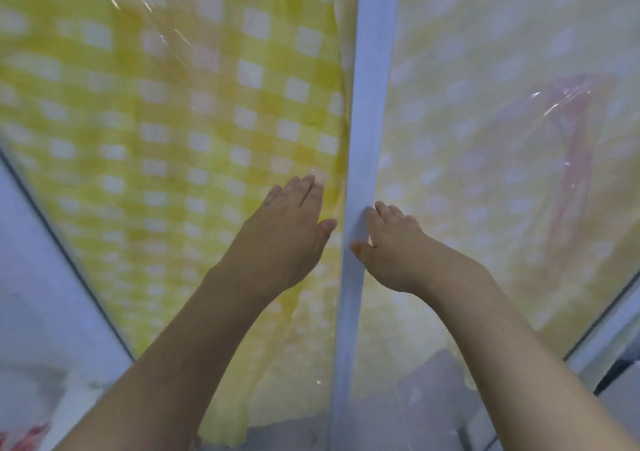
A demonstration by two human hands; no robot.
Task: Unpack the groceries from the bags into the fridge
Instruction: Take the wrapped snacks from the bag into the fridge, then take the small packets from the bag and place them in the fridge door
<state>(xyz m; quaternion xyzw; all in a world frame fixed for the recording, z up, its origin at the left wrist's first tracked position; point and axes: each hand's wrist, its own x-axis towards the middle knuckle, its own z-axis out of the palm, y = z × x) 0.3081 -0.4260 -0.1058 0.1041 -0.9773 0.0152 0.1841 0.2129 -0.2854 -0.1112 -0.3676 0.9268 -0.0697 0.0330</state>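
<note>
1. Left hand (294, 222): we extend our bare forearm forward; fingers straight and together, palm flat against the yellow checked sheet (180, 104), grasping nothing.
2. Right hand (388, 239): we reach forward; thumb and curled fingers pinch the edge of the pale blue strip (367, 104).
3. Strip: runs near to far, between both hands.
4. Bag (27, 426), red and white, blurred: near left corner.

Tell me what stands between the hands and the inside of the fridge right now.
The two closed doors do. The left hand lies flat on the left door, which is covered in yellow checked film. The right hand has its fingers at the edge of the pale strip between the doors. No groceries are in either hand.
</note>
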